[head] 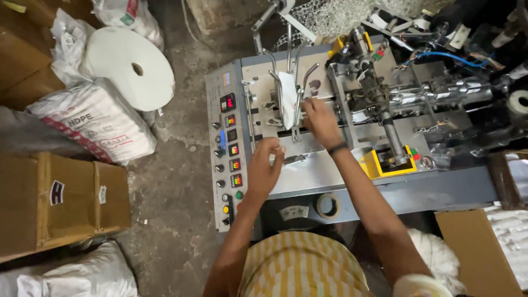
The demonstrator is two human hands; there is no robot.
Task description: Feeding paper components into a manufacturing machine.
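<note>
Dim, soft light; slight edge distortion.

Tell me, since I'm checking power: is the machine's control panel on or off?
On: the control panel shows several small displays lit red, green and orange.

A person stands at a packaging machine [352, 165], seen from above their head. Their left hand [264, 168] hovers over the machine's flat front plate, just right of a control panel [230, 143] that runs down the machine's left edge. Their right hand [320, 122] reaches further back, touching the bent guide rods [286, 82] that hold a strip of paper [288, 99]. A roll of tape [328, 205] sits on the machine's near ledge, between the two forearms. On the floor to the left lie a large paper roll [132, 67], a filled sack [99, 122] in front of it, and a cardboard box [60, 201] nearer still.
</note>
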